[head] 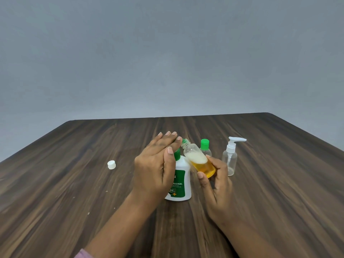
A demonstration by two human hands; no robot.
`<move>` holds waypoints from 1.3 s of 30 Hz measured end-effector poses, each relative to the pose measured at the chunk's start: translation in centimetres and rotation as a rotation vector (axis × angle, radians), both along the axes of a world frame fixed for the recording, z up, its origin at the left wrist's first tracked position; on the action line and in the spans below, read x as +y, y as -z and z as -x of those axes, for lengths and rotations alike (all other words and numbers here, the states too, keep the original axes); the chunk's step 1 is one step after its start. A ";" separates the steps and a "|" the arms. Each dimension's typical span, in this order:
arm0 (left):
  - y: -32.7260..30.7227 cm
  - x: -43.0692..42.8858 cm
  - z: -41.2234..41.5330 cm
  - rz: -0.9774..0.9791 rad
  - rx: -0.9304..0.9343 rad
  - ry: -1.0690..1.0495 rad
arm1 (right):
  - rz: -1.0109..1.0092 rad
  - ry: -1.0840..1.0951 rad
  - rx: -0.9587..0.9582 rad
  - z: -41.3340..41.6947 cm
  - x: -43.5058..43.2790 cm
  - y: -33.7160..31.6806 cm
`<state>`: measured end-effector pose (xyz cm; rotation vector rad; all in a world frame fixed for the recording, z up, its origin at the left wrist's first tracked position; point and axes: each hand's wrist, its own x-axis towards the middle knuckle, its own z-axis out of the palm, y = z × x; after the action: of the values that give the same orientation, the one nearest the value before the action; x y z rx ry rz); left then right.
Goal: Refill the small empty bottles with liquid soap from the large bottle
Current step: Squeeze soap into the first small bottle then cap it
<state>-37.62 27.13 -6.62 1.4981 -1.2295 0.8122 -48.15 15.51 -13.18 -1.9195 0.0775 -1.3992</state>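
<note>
The large white soap bottle (183, 185) with a green label and green cap stands upright at the table's middle. My left hand (156, 166) is held flat in front of it, fingers straight, fingertips at the neck of a small clear bottle (200, 162). My right hand (214, 183) grips that small bottle, tilted to the left; it holds orange soap with white foam on top. A bit of green shows at its mouth. A second small bottle with a green cap (205, 146) stands just behind. An empty clear pump bottle (230, 161) stands to the right.
A loose white cap (111, 164) lies on the dark wooden table (74, 183) to the left of my hands. The table's far edge meets a plain grey wall. A pink sleeve edge shows at the bottom.
</note>
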 end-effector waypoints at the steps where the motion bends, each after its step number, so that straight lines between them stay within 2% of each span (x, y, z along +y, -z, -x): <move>1: -0.2 -0.1 -0.1 0.000 0.001 0.005 | -0.006 -0.002 0.002 0.0 0.0 0.0; 18: 0.5 -0.3 -0.2 0.047 0.047 0.032 | -0.002 0.021 0.016 -0.1 0.0 0.0; 39: 0.7 -0.4 -0.3 0.054 -0.006 -0.015 | 0.015 0.037 0.002 -0.2 0.0 -0.1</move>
<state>-37.30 26.69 -7.27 1.4639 -1.1927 0.8540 -47.92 15.53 -13.10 -1.9406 0.1043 -1.4266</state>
